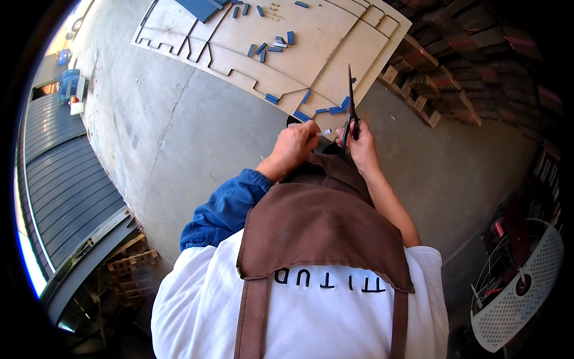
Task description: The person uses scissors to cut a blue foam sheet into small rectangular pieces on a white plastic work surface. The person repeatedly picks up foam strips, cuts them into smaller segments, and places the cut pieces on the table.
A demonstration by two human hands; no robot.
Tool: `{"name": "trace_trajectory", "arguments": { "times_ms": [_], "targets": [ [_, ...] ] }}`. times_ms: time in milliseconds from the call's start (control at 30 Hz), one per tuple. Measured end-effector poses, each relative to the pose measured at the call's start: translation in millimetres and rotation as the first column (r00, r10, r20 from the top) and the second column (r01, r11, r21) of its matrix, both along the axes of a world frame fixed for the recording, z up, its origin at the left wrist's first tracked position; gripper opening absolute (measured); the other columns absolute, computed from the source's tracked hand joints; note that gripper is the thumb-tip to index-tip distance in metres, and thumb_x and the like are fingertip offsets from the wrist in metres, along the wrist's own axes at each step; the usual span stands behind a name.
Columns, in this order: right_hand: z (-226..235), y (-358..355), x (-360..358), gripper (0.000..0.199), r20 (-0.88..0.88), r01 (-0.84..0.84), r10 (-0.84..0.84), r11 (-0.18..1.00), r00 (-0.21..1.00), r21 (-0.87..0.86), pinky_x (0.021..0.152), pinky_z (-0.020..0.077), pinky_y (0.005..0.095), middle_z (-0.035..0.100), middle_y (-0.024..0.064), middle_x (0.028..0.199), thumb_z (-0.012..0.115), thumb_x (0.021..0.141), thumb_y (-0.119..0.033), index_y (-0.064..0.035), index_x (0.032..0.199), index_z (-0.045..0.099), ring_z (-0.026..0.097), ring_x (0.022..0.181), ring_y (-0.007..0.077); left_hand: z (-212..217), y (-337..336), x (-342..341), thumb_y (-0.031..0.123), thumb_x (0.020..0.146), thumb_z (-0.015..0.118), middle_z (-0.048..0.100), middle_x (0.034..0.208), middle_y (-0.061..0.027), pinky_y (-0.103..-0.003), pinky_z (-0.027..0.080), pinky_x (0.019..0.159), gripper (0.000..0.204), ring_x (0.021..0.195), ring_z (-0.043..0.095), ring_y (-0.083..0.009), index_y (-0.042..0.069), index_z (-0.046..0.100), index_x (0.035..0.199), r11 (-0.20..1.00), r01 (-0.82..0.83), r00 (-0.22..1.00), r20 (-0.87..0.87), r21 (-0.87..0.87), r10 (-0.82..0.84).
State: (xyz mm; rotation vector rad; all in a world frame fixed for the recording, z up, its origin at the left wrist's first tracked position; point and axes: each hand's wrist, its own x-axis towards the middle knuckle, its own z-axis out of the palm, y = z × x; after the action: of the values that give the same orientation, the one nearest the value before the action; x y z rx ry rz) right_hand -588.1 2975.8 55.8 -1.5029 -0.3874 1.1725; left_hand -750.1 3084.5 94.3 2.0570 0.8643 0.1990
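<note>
My left hand (292,147) is pinched shut on a small pale strip (324,132), whose end sticks out from the fingertips toward the right. To its right, my right hand (363,151) holds a pair of scissors (351,107) by the dark handles, the long blades pointing away from me. The strip is beside the scissors' handles, apart from the blades. Just beyond both hands lies the near corner of a plywood board (287,72) with dark lines set in it. Several blue ridged foam pieces (302,116) sit along those lines near that corner.
More loose blue blocks (263,51) lie on the middle of the board, and a larger blue sheet (200,7) at its far left. Stacked brown cardboard (442,90) stands at the right. A perforated white panel (517,293) is at lower right, wooden pallets (133,263) at lower left.
</note>
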Motion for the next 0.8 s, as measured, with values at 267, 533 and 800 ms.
{"name": "trace_trajectory", "arguments": {
  "times_ms": [267, 533, 800],
  "targets": [
    [4, -17, -10, 0.021, -0.035, -0.036, 0.036, 0.999, 0.999, 0.021, 0.069, 0.0501, 0.0253, 0.055, 0.0012, 0.078, 0.066, 0.083, -0.001, -0.0042, 0.089, 0.046, 0.059, 0.071, 0.0101, 6, -26, -1, 0.013, 0.085, 0.063, 0.064, 0.085, -0.0103, -0.030, 0.049, 0.070, 0.014, 0.078, 0.062, -0.0195, 0.002, 0.060, 0.092, 0.937, -0.068, 0.998, -0.020, -0.343, 0.065],
    [4, 10, -15, 0.024, 0.119, -0.161, 0.152, 0.984, 0.981, 0.069, 0.073, 0.0539, 0.0265, 0.059, 0.0047, 0.087, 0.068, 0.084, -0.006, -0.0035, 0.096, 0.048, 0.060, 0.076, 0.0118, -3, 12, -16, 0.012, 0.088, 0.064, 0.062, 0.090, 0.0006, -0.024, 0.046, 0.074, 0.017, 0.083, 0.056, -0.0075, 0.001, 0.061, 0.100, 0.637, -0.021, 0.988, 0.083, -0.770, 0.133],
    [17, 48, -31, 0.021, 0.244, 0.005, -0.032, 0.994, 0.969, 0.108, 0.069, 0.0510, 0.0256, 0.061, 0.0046, 0.084, 0.067, 0.084, -0.005, -0.0050, 0.092, 0.048, 0.061, 0.077, 0.0111, -23, 84, -15, 0.010, 0.087, 0.064, 0.062, 0.084, 0.0019, -0.023, 0.045, 0.067, 0.016, 0.077, 0.054, -0.0070, 0.002, 0.062, 0.100, 0.702, 0.096, 0.993, 0.117, -0.705, -0.018]
  ]
}}
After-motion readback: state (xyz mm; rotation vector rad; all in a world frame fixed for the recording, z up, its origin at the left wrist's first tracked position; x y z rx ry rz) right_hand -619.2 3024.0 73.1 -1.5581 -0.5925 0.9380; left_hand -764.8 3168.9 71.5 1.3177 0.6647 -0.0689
